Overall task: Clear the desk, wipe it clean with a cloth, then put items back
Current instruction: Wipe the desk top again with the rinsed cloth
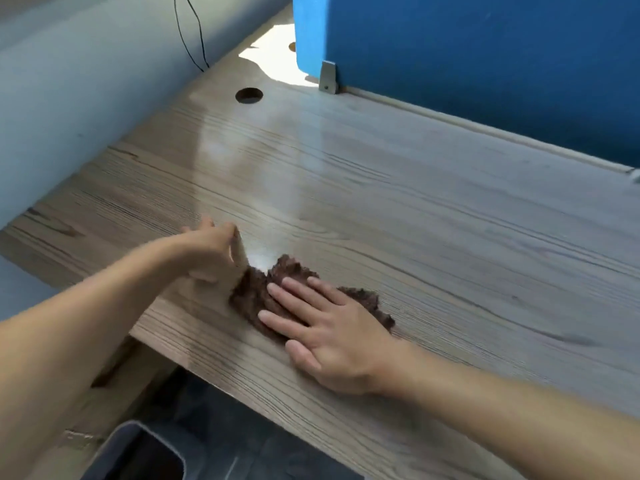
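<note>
- Brown cloth [254,296] lies bunched on the wood-grain worktop [433,209], near its front edge.
- My right hand [329,327] lies flat on it, fingers spread, pressing down.
- My left hand [207,252] is blurry, at the cloth's 10 o'clock edge; can't tell its grip.
- Blue divider [485,46] at 1 o'clock.

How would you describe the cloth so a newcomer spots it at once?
Start at the blue partition along the far side of the desk and come toward the near edge. There the cloth lies crumpled under the flat right hand, with the blurred left hand at its left end. It is the only dark brown, fuzzy thing on the pale wood.
</note>
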### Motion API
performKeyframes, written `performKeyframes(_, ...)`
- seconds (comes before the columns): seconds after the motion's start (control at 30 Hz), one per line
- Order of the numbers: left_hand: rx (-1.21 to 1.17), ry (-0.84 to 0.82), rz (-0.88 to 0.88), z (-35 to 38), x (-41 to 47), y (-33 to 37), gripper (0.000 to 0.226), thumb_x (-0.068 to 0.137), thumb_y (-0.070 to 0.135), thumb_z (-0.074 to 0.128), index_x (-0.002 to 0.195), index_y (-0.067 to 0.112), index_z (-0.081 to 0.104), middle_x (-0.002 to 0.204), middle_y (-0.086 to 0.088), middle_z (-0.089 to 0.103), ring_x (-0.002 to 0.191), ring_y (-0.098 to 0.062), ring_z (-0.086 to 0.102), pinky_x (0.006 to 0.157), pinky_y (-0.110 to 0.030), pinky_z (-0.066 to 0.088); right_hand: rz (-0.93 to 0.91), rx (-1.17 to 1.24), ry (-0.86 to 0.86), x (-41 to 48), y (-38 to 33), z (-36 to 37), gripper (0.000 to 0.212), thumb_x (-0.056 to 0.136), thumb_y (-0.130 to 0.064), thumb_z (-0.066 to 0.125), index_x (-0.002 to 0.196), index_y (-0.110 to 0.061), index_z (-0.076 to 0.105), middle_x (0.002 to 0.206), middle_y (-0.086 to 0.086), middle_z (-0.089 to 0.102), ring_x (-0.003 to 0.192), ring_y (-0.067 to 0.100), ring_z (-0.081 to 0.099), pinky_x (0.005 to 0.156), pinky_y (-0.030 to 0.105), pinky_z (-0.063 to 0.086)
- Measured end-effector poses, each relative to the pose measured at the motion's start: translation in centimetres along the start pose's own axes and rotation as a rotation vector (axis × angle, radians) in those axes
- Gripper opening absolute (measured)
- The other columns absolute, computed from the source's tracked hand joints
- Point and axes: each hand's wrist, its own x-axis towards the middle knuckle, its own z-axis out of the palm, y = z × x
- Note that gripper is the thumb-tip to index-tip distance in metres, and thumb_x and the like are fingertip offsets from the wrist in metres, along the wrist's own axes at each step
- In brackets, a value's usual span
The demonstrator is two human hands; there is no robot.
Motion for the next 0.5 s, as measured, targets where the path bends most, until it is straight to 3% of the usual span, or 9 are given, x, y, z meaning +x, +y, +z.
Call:
performKeyframes(0.07, 0.029, -0.036, 0.108, 0.5, -1.8, 1.5, 0.065, 0.086, 0.026, 0.064, 0.145, 0.022, 0.037, 0.145, -0.016, 0.03, 0.136, -0.039, 0.034, 0.113, -0.048, 0.035, 0.017, 0.005, 0.012, -2.4, 3.6, -1.0, 0.054, 0.101, -0.044, 0.014, 0.155, -0.042, 0.017, 0.165, -0.01, 0.003, 0.152, 0.007, -0.007, 0.122, 0.032, -0.009)
performKeyframes(0.1, 0.03, -0.068, 0.157, 1.6, -2.7, 2.9, 0.074, 0.085, 0.036, 0.069, 0.148, 0.024, 0.032, 0.15, -0.017, 0.024, 0.14, -0.041, 0.027, 0.116, -0.05, 0.031, 0.096, -0.004, 0.043, -3.3, 6.4, -1.5, 0.056, 0.099, -0.045, 0.011, 0.155, -0.044, 0.016, 0.165, -0.011, 0.002, 0.152, 0.006, -0.007, 0.122, 0.03, -0.01)
performKeyframes(0.17, 0.043, -0.124, 0.208, 4.1, -5.1, 6.5, 0.111, 0.082, 0.051, 0.073, 0.157, 0.029, -0.004, 0.162, -0.016, -0.019, 0.147, -0.048, -0.013, 0.117, -0.064, 0.015, 0.388, -0.016, 0.125, -5.5, 13.6, -2.5, 0.062, 0.094, -0.049, 0.003, 0.155, -0.043, 0.015, 0.167, -0.009, 0.004, 0.152, 0.007, -0.004, 0.122, 0.029, -0.008)
performKeyframes(0.2, 0.048, -0.143, 0.195, 5.2, -6.0, 8.1, 0.123, 0.08, 0.053, 0.075, 0.153, 0.032, -0.022, 0.156, -0.013, -0.037, 0.143, -0.048, -0.028, 0.112, -0.073, 0.011, 0.559, -0.03, 0.174, -7.1, 17.2, -3.1, 0.066, 0.092, -0.051, 0.0, 0.155, -0.041, 0.015, 0.167, -0.007, 0.006, 0.152, 0.008, -0.001, 0.122, 0.03, -0.006)
performKeyframes(0.3, 0.075, -0.118, 0.121, 6.3, -5.5, 9.9, 0.131, 0.079, 0.054, 0.075, 0.145, 0.033, -0.036, 0.149, -0.013, -0.048, 0.138, -0.05, -0.035, 0.104, -0.082, 0.013, 0.927, -0.037, 0.183, -9.9, 23.7, -4.4, 0.06, 0.099, -0.045, 0.004, 0.158, -0.035, 0.014, 0.167, -0.002, 0.005, 0.153, 0.014, 0.002, 0.123, 0.035, -0.002)
performKeyframes(0.4, 0.138, -0.103, 0.089, 6.0, -4.8, 10.2, 0.136, 0.076, 0.053, 0.078, 0.147, 0.026, -0.036, 0.151, -0.022, -0.042, 0.137, -0.06, -0.025, 0.113, -0.072, 0.013, 0.985, -0.036, 0.173, -8.8, 22.2, -4.0, 0.054, 0.105, -0.041, 0.01, 0.159, -0.031, 0.01, 0.168, 0.0, 0.0, 0.153, 0.015, -0.002, 0.123, 0.037, -0.005)
performKeyframes(0.5, 0.175, -0.081, 0.062, 5.6, -5.0, 11.3, 0.138, 0.076, 0.048, 0.08, 0.148, 0.02, -0.034, 0.153, -0.028, -0.035, 0.139, -0.063, -0.015, 0.117, -0.063, 0.012, 0.725, -0.039, 0.155, -9.4, 14.9, -1.9, 0.057, 0.104, -0.043, 0.01, 0.159, -0.028, 0.009, 0.167, 0.003, 0.001, 0.154, 0.018, -0.004, 0.12, 0.037, -0.011)
